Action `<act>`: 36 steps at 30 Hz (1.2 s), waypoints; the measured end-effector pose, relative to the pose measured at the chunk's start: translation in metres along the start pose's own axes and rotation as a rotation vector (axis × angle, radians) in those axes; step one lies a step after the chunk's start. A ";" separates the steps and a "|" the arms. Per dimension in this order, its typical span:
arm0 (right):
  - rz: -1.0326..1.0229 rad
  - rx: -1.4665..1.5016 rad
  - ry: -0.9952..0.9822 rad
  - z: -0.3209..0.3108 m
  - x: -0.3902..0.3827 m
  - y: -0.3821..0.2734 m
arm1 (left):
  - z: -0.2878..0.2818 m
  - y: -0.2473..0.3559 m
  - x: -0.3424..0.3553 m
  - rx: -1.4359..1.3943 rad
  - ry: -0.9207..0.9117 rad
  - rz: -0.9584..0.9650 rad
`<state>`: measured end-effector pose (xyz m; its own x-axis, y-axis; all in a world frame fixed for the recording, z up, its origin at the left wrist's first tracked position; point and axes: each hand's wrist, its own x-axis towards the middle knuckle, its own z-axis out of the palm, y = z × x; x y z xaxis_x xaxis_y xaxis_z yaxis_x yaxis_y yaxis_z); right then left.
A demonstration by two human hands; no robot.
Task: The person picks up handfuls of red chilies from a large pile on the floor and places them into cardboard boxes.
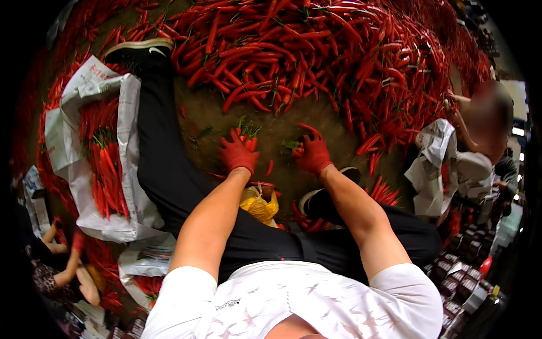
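Note:
My left hand point(238, 153), in a red glove, closes round a small bunch of red chili peppers point(250, 142) with their green stems pointing away from me. To its right, my right hand point(314, 155), gloved alike, is curled over a few more chili peppers point(297, 151). One long pepper point(308, 128) sticks out by its fingertips. How many each palm covers is hidden. Just beyond both hands rises a big heap of red chili peppers point(282, 56). A single pepper point(270, 167) lies on the brown floor point(282, 123) between my wrists.
A white sack point(129, 113) with bunched peppers point(107, 175) stands left of my outstretched leg. A yellow bag point(261, 206) lies between my legs. Loose peppers point(385, 191) lie by my right knee. At right, a person point(480, 130) sits by another white sack point(432, 181); another person point(62, 271) is lower left.

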<state>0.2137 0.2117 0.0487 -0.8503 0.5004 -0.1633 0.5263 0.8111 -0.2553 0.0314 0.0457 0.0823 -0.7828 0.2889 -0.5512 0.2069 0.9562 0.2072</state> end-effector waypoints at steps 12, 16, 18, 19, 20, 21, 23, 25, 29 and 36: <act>0.869 0.929 -0.331 0.024 0.063 -0.125 | 0.032 -0.042 0.062 -0.400 -0.248 0.110; 0.946 1.354 -0.297 0.100 0.064 -0.084 | 0.024 0.001 0.036 -0.262 -0.225 0.152; 0.962 1.696 -0.285 0.115 0.060 -0.077 | 0.020 0.018 0.018 -0.173 -0.148 0.133; 0.958 1.664 -0.412 0.066 0.058 -0.102 | 0.011 0.011 0.016 -0.160 -0.110 0.057; 0.853 1.498 -0.431 0.052 0.053 -0.093 | 0.007 0.025 0.004 -0.148 -0.098 0.046; 0.737 1.330 -0.463 0.044 0.052 -0.089 | 0.011 0.034 0.001 -0.082 -0.021 -0.018; 0.506 0.932 -0.478 0.016 0.048 -0.075 | 0.013 0.050 -0.014 0.045 0.033 -0.016; 0.768 0.662 -0.319 0.012 0.040 -0.029 | 0.005 0.069 -0.025 0.135 0.004 0.000; 1.019 0.635 -0.001 -0.010 0.023 0.013 | 0.011 0.054 -0.014 0.083 0.042 0.019; 0.475 0.598 -0.290 -0.002 0.031 -0.014 | 0.004 0.040 -0.004 0.015 -0.003 0.058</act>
<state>0.1797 0.2170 0.0494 -0.5439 0.5854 -0.6012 0.8135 0.1919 -0.5490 0.0454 0.0827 0.0900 -0.7672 0.3441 -0.5412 0.2611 0.9384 0.2266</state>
